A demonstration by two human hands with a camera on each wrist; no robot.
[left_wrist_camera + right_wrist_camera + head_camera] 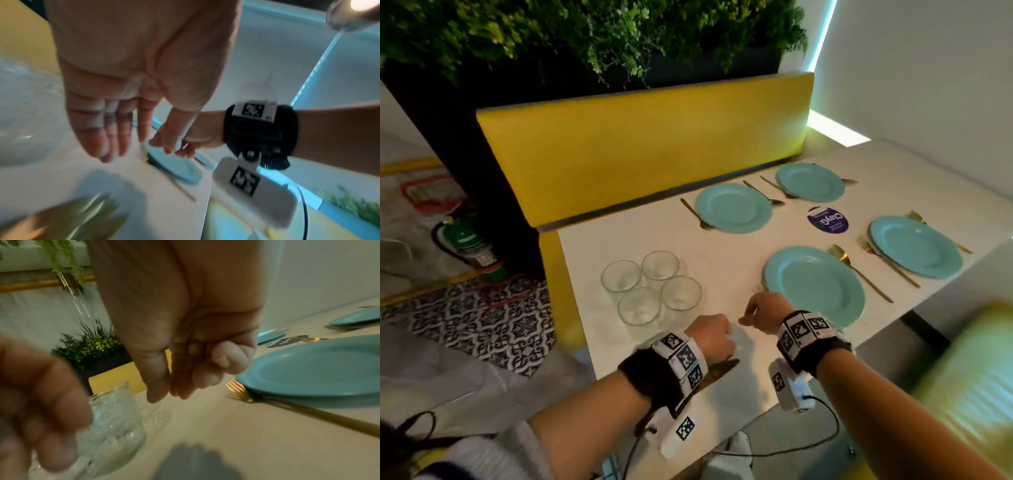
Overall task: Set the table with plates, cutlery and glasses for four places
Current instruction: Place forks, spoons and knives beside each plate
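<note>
Four turquoise plates [814,283] are laid on the white table [722,246] in the head view, two along the far edge by the yellow bench back [640,137] and two along the near edge. Gold cutlery lies beside each plate; a gold fork [859,270] sits just right of the nearest plate. Four clear, empty glasses [650,286] stand upright in a tight cluster at the table's left end, well apart from the plates. A round purple sticker [828,221] is seen between the plates. The left hand [714,337] is held knuckles-up over the near table edge, beside the glasses; the right hand [762,310] hangs just left of the nearest plate, fingers bent downward.

Left wrist view, blurred: the left hand [127,78] is shown palm-on with fingers [102,133] extended and loosely together, nothing gripped. The right hand [179,139] is seen beyond, above a plate rim [174,165].

Right wrist view: the right hand [185,340] is shown with fingers loosely curled toward the thumb, nothing held. A patterned clear glass [115,423] stands at lower left, behind the blurred left hand [39,402]. A fork [242,392] lies against the nearest plate [320,369].
</note>
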